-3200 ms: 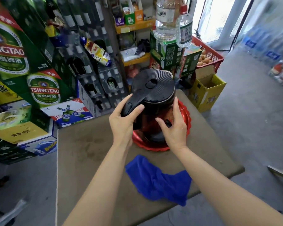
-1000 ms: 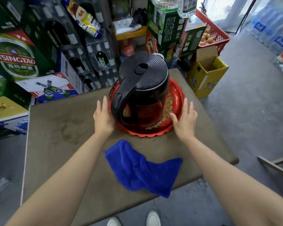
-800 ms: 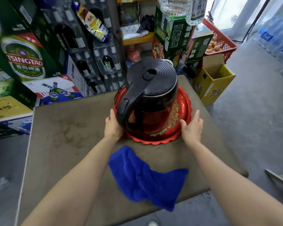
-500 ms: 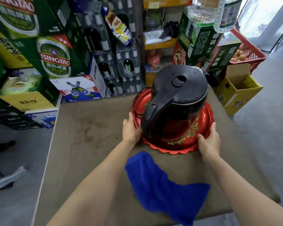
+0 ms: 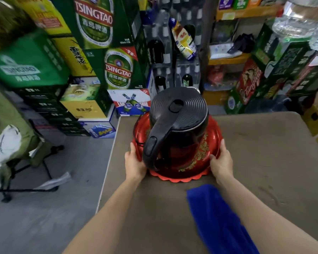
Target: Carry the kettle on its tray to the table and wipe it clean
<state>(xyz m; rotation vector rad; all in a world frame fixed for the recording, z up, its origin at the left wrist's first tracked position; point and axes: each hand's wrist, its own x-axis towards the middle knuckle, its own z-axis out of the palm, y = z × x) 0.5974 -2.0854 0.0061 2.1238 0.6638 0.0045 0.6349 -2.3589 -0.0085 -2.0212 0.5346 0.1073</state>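
Both hands grip the red tray (image 5: 212, 142) w/ the black kettle (image 5: 176, 125) centred on it, at the bench (image 5: 264, 143) left edge. Left hand (image 5: 135, 163) & right hand (image 5: 221, 162) take opposite rims, fingers clamped, so load stays level. Blue cloth (image 5: 215, 217) lies near for wiping.

A small shop is showing itself: stacked Tsingtao beer cartons (image 5: 117, 68), shrink-wrapped bottle packs (image 5: 173, 77) and stocked orange shelves (image 5: 246, 11) are crowding the room.

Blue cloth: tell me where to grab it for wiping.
Pinch the blue cloth at its far end nearest the red tray, coming from above with the right hand. It lies flat and limp on the table, its near end under the right forearm.
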